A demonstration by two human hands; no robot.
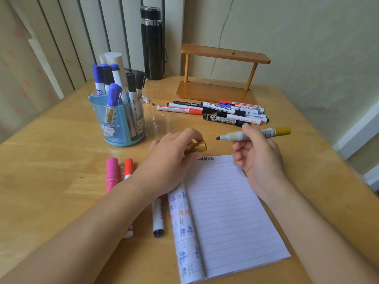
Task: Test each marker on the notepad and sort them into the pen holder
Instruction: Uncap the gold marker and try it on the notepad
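Currently right hand (258, 158) pinched the uncapped gold marker (254, 134), long axis left-right, tip pointing left, just beyond the far edge of the notepad (225, 212), page lying nearward of the tip, while left hand (174, 158) gripped the cap (198, 147) at the pad's far-left corner.

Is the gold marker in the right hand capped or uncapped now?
Uncapped. The gold marker shows a bare dark tip, and the left hand holds the gold cap apart from it.
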